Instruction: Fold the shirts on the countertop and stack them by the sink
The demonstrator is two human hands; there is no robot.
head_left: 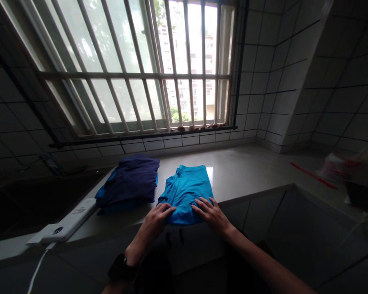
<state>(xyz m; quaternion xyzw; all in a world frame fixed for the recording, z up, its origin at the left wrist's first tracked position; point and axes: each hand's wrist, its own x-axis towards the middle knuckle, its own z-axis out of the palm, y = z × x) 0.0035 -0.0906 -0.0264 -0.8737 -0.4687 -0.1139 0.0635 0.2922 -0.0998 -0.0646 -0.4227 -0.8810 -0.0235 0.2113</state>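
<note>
A bright blue piece of clothing (190, 185), folded into a rough rectangle with wrinkles along its left side, lies on the countertop, its front end at the counter edge. My left hand (158, 218) rests on its front left corner, fingers stretched over the cloth. On the front right part, my right hand (211, 212) lies with its fingers spread flat on the fabric. To the left sits a stack of folded clothes (135, 177), dark purple on top with blue showing underneath; neither hand touches it.
A white power strip (69, 220) with a plug and cable lies beside the dark sink (33, 200) at left. A barred window (141, 73) is behind the counter. On the right-hand counter are a red strip (313, 175) and a plastic bag (335, 166).
</note>
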